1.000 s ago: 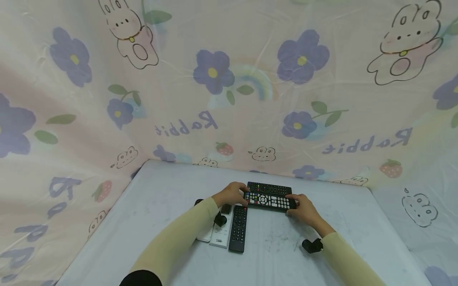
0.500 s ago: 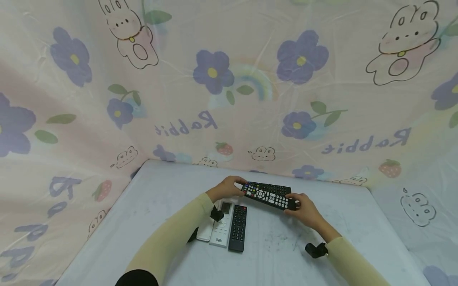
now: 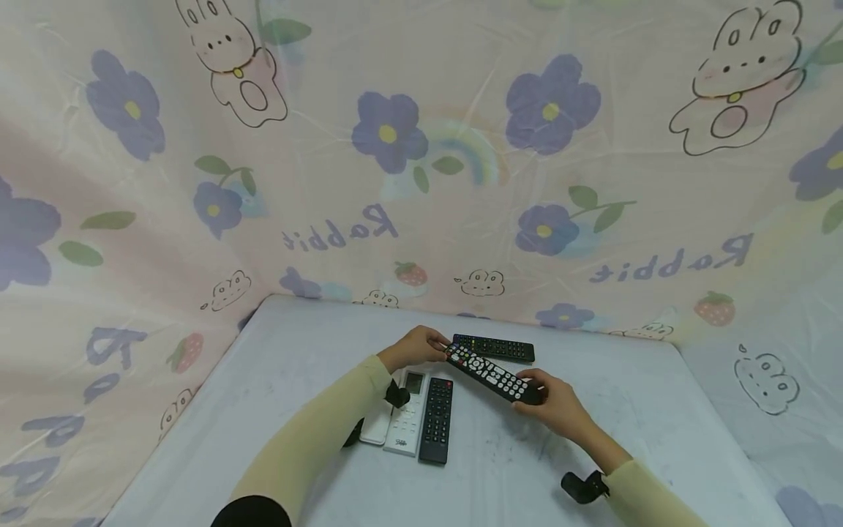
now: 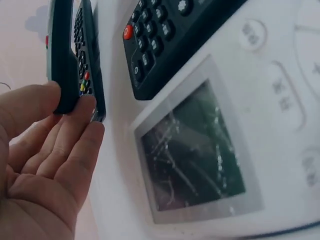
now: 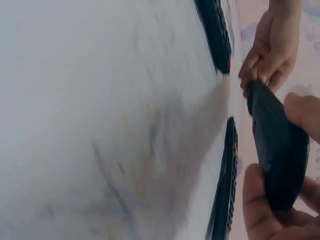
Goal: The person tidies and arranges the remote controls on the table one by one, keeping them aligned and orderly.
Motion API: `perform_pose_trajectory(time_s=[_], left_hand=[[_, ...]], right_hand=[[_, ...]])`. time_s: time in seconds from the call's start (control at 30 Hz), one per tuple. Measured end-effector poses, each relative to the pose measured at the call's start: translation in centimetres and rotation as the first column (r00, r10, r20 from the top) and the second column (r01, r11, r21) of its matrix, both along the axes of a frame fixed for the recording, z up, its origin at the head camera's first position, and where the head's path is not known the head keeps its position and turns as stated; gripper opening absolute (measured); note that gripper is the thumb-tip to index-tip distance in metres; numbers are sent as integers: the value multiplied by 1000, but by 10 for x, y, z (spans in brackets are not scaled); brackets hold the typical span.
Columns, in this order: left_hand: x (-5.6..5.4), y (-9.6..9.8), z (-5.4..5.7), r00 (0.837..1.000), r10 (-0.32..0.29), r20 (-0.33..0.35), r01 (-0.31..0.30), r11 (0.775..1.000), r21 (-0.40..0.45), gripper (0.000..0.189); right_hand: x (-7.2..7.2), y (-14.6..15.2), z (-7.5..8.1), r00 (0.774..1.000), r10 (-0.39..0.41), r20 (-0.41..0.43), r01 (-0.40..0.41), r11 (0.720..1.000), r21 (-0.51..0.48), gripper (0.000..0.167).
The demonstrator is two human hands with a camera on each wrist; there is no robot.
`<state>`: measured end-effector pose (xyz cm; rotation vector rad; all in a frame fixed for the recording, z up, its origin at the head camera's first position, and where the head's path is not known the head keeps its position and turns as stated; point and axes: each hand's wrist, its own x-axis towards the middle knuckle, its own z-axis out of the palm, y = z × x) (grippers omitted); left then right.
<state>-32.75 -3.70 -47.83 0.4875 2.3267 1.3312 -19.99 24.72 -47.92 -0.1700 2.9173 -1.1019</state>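
A black remote control with white buttons [image 3: 492, 376] is held off the table between both hands, slanting down toward the right. My left hand [image 3: 416, 347] pinches its far-left end; in the left wrist view thumb and fingers meet at the tip of that remote [image 4: 62, 65]. At the near-right end my right hand [image 3: 560, 402] grips it, and the right wrist view gives its dark underside [image 5: 275, 145] between thumb and fingers. Just behind lies another black remote [image 3: 497, 348], crosswise on the table. Nearer the left arm, a third black remote [image 3: 437, 421] lies lengthwise beside a white remote with a screen [image 3: 403, 428].
A second white remote-like item [image 3: 374, 430] lies left of the screened one, partly hidden by the left sleeve [image 3: 323, 432]. The white table [image 3: 527, 476] meets a patterned curtain [image 3: 461, 183] at its back and sides.
The held remote has lifted away from the black one behind it, and its right end has swung toward the camera. The right hand moved nearer with it; the left hand shifted slightly left and away.
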Motion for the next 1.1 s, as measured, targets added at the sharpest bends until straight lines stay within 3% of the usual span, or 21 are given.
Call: perform_pose_trajectory(time_s=[0.3, 0.57, 0.8, 1.1], left_hand=[[4, 10, -2, 1000, 2, -11, -2, 1000, 12, 24], [3, 14, -9, 1000, 21, -23, -21, 1000, 0, 23], [4, 19, -13, 999, 2, -44, -5, 998, -57, 26], [9, 23, -14, 997, -55, -53, 47, 988, -148, 31]], right_hand=[[24, -25, 7, 997, 41, 62, -42, 999, 9, 60], [41, -44, 9, 986, 137, 97, -131, 989, -64, 75], [49, -64, 1, 975, 158, 159, -138, 982, -131, 82], [54, -81, -16, 979, 162, 126, -148, 982, -115, 82]])
